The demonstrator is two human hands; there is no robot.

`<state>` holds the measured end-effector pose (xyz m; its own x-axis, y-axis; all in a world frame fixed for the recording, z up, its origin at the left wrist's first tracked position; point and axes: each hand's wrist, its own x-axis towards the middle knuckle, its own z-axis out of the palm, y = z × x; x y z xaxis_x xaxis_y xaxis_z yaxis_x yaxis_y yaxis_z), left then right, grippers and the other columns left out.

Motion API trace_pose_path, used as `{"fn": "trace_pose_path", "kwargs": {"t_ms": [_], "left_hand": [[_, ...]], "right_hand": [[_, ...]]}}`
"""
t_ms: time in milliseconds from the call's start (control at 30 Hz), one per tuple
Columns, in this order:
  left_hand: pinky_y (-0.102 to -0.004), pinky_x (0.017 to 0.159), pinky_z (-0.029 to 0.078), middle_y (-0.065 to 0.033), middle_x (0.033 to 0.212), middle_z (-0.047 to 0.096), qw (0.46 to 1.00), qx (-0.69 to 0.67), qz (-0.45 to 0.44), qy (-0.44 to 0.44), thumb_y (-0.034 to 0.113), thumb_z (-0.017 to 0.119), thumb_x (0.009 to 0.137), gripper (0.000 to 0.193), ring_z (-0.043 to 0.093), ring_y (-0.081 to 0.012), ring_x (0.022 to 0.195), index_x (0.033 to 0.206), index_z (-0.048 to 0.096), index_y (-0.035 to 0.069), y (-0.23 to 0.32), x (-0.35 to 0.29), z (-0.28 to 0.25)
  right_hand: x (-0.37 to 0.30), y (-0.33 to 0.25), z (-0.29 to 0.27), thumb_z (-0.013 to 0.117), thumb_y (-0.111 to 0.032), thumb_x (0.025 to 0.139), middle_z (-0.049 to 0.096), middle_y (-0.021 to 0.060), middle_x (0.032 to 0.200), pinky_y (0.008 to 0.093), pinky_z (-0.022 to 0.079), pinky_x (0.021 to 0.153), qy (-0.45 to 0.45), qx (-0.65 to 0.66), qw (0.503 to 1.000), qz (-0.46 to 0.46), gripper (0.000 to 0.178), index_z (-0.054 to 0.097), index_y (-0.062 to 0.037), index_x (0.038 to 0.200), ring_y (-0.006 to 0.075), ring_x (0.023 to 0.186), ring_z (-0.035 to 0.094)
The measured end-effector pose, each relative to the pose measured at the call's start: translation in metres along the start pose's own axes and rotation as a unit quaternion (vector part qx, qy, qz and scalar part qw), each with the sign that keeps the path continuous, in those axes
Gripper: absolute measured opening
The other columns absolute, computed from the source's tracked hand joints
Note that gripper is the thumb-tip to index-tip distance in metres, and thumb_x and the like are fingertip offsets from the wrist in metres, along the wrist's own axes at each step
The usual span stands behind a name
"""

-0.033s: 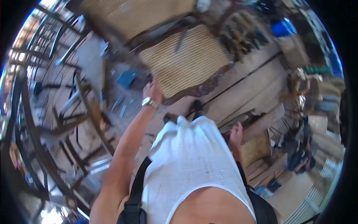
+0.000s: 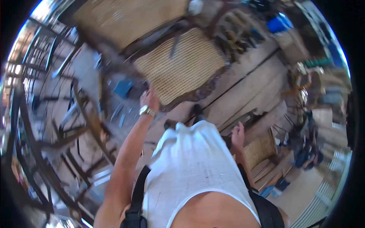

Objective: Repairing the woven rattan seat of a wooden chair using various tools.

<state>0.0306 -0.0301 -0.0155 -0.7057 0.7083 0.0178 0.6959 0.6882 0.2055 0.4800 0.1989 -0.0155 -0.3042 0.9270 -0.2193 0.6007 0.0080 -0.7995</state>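
A woven cane chair seat in a dark, carved wooden frame lies before me. My left hand, with a watch on the wrist, is closed at the frame's left corner; motion blur softens the fingers. Across the cane rests a narrow grey strip or blade. Beyond it is a larger dark-framed cane panel. My right hand hangs low by my right side, fingers loosely bent and apart, with nothing visible in it. Near it on the floor is another piece with a cane panel.
Dark wooden chair frames crowd the left side. A blue square piece and small scraps lie near my left hand. Wooden-handled tools and a blue container are at the far right. Wooden planks cover the floor.
The whole view has shifted a little, so the seat and floor sit farther left. My left hand stays at the seat's corner; my right hand still hangs by my side.
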Motion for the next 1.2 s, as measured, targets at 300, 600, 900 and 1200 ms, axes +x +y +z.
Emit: {"fn": "trace_pose_path", "kwargs": {"t_ms": [300,600,900,1200], "left_hand": [[-0.0458,0.100,0.044,-0.0169,0.147,0.043,0.993,-0.076,-0.006,-0.094,0.000,0.058,0.076,0.048,0.050,-0.0382,0.125,0.124,0.056,0.007,0.014,-0.027,-0.045],[-0.0470,0.099,0.045,-0.0232,0.138,0.048,0.948,-0.110,-0.282,0.105,0.003,0.058,0.079,0.047,0.050,-0.0406,0.123,0.126,0.053,0.001,0.068,-0.112,-0.026],[-0.0457,0.087,0.050,-0.0196,0.119,0.062,0.952,-0.220,-0.214,0.005,0.018,0.074,0.081,0.045,0.061,-0.0385,0.104,0.120,0.059,0.002,0.258,0.080,-0.023],[-0.0464,0.097,0.048,-0.0216,0.128,0.057,0.952,-0.225,-0.194,0.078,0.020,0.072,0.083,0.045,0.055,-0.0407,0.116,0.122,0.058,0.002,0.268,0.099,0.001]], "right_hand": [[0.080,-0.071,-0.001,0.052,-0.015,0.097,0.060,0.0206,0.118,0.0349,0.049,0.091,-0.010,0.028,0.999,-0.033,0.045,0.045,0.0004,0.138,0.0262,0.107,0.062],[0.252,-0.157,0.037,0.054,-0.010,0.095,0.057,0.0177,0.106,0.0407,0.050,0.085,-0.141,-0.040,0.968,-0.203,0.040,0.047,-0.0043,0.134,0.0339,0.097,0.060],[0.379,-0.212,0.040,0.055,-0.009,0.094,0.062,0.0181,0.101,0.0417,0.051,0.081,-0.233,-0.012,0.934,-0.269,0.039,0.050,-0.0063,0.132,0.0348,0.091,0.062],[0.419,-0.237,0.047,0.060,-0.007,0.092,0.064,0.0133,0.096,0.0365,0.052,0.070,-0.268,-0.050,0.912,-0.306,0.037,0.055,-0.0064,0.128,0.0268,0.080,0.065]]}}
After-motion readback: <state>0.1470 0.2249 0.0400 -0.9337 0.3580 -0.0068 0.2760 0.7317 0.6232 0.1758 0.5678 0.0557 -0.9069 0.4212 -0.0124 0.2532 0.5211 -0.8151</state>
